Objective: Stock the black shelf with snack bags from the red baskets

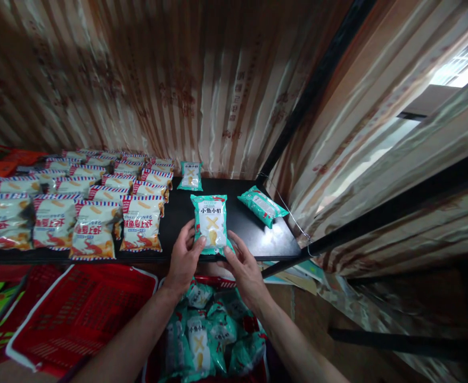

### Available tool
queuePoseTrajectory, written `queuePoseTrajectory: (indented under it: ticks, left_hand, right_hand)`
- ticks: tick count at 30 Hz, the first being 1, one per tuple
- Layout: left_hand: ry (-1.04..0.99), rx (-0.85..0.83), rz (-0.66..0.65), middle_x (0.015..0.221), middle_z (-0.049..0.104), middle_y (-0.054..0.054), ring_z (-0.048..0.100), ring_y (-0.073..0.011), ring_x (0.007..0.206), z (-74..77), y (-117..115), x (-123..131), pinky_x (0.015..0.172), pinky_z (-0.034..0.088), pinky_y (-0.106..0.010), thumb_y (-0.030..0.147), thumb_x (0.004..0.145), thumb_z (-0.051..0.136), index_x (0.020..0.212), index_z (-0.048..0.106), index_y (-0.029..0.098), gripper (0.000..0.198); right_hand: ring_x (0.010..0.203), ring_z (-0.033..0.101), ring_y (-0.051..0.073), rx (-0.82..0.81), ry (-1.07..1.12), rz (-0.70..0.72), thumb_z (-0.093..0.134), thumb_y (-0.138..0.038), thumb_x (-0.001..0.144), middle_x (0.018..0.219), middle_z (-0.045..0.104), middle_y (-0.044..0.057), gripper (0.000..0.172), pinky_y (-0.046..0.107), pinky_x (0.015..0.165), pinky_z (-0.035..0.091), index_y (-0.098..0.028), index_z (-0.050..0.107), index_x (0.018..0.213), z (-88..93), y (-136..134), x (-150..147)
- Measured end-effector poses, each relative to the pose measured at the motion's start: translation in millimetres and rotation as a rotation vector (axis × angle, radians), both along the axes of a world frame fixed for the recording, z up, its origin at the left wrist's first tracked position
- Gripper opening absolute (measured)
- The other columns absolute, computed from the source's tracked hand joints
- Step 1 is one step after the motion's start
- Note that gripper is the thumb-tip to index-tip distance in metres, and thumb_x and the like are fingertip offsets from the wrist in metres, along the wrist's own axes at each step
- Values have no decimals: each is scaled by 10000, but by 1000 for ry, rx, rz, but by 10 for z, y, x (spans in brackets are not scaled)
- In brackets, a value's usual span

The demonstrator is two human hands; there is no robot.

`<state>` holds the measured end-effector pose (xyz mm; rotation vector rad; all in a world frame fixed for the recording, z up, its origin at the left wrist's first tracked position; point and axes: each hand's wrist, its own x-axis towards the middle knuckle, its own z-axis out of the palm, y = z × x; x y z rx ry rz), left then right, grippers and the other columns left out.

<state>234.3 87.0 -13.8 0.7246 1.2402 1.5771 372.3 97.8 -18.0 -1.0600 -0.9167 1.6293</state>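
Teal snack bag, upright at the front edge of the black shelf, printed face toward the camera; contact with the shelf impossible to tell. From the left: rows of white packets with striped tops, standing on the shelf, and below, a red basket with a pale rim. Next, left forearm slanting up and rightward from the bottom edge. Left hand pinching the bag's lower left side: thumb flat on the front, fingers curled round the left edge. Beyond, near the curtain, a smaller-looking green packet. Below, between the forearms, a second basket full of similar teal bags. Then right hand, pinching the lower right corner, thumb on the front, fingers bent beside and behind; right forearm slanting up and leftward. Farthest right on the shelf, a tilted teal packet, near the black post.
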Motion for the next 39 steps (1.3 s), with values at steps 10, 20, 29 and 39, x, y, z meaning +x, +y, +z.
queuePoseTrajectory:
  ticks: [10,20,29,39]
  left_hand:
    - [247,69,93,1217,611,-131,607,-227,1079,-126,305,-25,917,491,-352,244,791,559,1266,498,141,490]
    - [747,161,554,1168,599,-154,537,-239,1143,-167,932,-223,1021,406,-411,190,833,475,1110,603,132,310]
    - [750,119,620,1186,601,-161,531,-239,1159,-259,1335,-363,1037,389,-391,154,828,424,1070,629,129,319]
    - [756,51,582,1191,618,-146,534,-241,1167,-407,1462,-432,1039,379,-401,125,825,395,1129,613,140,374]
  right_hand:
    - [856,629,166,125,-53,-42,777,-356,637,1032,660,27,641,304,771,526,-240,535,1220,-39,300,-233]
    - [753,600,142,193,7,-80,729,-194,546,858,632,-4,530,296,708,524,-196,600,1060,37,985,-691]
    - [722,597,132,229,-18,-97,631,-132,554,856,604,-18,500,270,661,532,-219,572,1043,-42,1469,-1012]
    - [738,616,144,382,-380,-78,572,-142,653,865,629,-7,475,282,698,533,-221,523,1119,-315,1681,-1104]
